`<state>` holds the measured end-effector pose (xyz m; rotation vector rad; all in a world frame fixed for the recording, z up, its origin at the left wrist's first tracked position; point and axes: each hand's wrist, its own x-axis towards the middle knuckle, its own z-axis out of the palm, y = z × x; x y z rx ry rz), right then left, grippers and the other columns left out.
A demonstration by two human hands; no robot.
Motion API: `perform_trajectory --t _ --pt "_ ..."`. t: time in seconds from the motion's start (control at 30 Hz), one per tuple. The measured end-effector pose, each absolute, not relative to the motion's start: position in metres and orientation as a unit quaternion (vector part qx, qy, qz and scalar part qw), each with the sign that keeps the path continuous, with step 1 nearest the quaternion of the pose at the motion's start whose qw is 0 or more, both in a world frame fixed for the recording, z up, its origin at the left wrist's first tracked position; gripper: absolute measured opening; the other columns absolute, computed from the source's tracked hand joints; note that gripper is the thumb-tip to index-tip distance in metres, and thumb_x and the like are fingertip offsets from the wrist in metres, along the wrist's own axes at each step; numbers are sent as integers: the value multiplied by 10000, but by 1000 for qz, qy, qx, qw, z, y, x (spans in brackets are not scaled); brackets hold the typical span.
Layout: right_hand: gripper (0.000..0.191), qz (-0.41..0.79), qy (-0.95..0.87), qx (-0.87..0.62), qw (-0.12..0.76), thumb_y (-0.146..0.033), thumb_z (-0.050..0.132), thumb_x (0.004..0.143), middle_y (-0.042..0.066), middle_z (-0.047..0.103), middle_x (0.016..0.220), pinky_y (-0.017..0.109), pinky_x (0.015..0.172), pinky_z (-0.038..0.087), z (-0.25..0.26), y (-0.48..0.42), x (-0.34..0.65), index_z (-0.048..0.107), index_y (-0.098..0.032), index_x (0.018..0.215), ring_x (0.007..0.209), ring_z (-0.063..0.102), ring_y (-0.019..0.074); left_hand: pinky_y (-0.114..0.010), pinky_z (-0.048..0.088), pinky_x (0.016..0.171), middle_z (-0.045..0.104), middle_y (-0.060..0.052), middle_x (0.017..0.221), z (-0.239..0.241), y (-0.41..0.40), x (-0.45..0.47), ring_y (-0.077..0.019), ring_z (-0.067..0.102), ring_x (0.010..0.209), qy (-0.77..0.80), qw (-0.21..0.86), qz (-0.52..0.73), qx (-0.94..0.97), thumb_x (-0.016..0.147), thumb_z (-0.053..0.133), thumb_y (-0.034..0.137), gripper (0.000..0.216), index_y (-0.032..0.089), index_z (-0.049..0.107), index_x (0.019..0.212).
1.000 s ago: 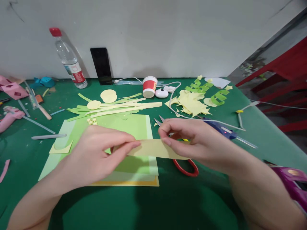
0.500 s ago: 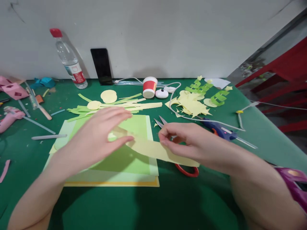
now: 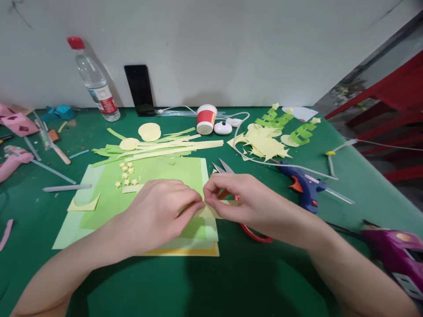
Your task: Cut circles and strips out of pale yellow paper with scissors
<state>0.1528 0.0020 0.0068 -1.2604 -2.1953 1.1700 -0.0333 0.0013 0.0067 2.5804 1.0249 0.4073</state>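
My left hand (image 3: pixel 158 211) and my right hand (image 3: pixel 236 200) meet fingertip to fingertip over the right edge of a stack of green and yellow paper sheets (image 3: pixel 99 207). Both pinch a pale yellow paper strip (image 3: pixel 211 211), mostly hidden by the fingers. Red-handled scissors (image 3: pixel 251 231) lie under my right hand, blades pointing away. Several tiny yellow paper stars (image 3: pixel 126 174) sit on the green sheet's far left part, beside a small yellow paper scrap (image 3: pixel 132 189).
Long yellow and green paper strips (image 3: pixel 158 149) lie beyond the sheets. A blue glue gun (image 3: pixel 302 185) is to the right, a purple one (image 3: pixel 393 253) at the lower right, a pink one (image 3: pixel 13 160) at the left. A bottle (image 3: pixel 94 83), phone (image 3: pixel 139 90) and red cup (image 3: pixel 205 119) stand by the wall.
My hands have drawn together; the long strip that stretched between them is now folded or gathered small at the fingertips. My left hand came back from the far sheet, uncovering the little stars.
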Motion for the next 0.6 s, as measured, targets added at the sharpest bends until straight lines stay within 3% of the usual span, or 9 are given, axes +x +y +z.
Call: perform_trajectory --t 0.27,0.43,0.6 --pt "148 388 -800 -436 135 -144 428 778 -23 519 630 208 512 388 17 3 172 485 -201 655 565 446 103 -156 405 541 644 65 661 30 9 -54 -54 556 582 390 262 162 868 828 564 239 140 218 656 724" --pt "153 390 -794 -438 161 -189 456 797 -34 501 584 193 407 341 24 5 189 493 -213 651 488 429 85 -139 399 444 641 63 601 44 15 -67 -56 540 487 400 259 182 860 783 613 261 138 218 660 661" --pt "246 372 -771 -475 203 -372 480 821 -11 551 547 210 382 367 32 13 214 548 -225 636 456 488 94 -117 397 411 685 62 632 50 20 -78 -65 570 492 415 204 223 858 763 624 260 136 218 667 640"
